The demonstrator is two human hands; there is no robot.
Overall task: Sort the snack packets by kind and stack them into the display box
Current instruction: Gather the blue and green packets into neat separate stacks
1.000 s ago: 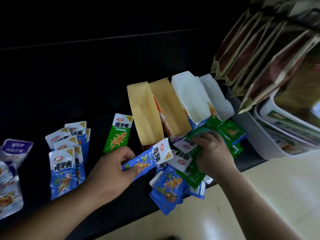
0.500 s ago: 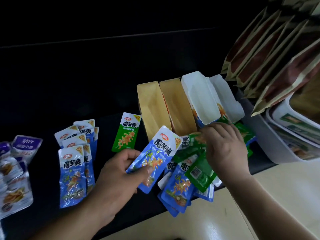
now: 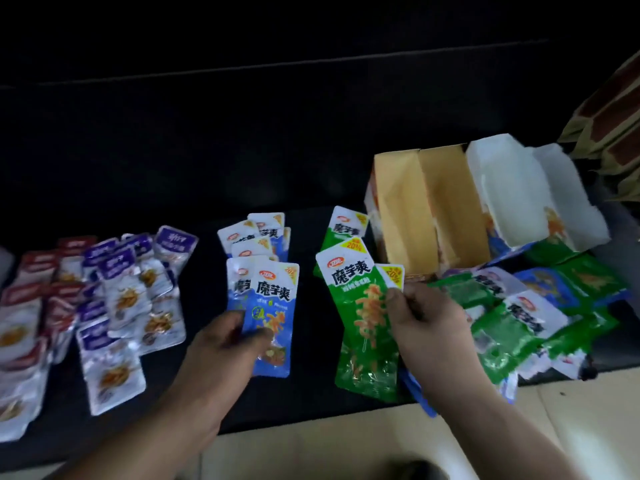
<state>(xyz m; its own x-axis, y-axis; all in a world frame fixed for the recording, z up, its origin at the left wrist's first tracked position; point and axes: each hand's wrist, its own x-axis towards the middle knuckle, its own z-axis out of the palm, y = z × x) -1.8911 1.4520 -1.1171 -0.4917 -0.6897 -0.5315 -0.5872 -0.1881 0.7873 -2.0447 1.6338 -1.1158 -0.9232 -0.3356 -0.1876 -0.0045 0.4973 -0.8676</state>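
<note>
Left of the right hand [image 3: 426, 320] pinching a green packet [image 3: 363, 327], the left hand [image 3: 221, 344] pinches a blue packet [image 3: 273, 306]; likely light, slick: grip edges.

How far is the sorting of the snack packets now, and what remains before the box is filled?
Done: a blue pile, a green pile and purple and red packets lie apart on the table. In hand: the left hand holds a blue packet, the right hand pinches a green packet. Left: the mixed heap at the right is unsorted, and no packets show inside the display box.
</note>
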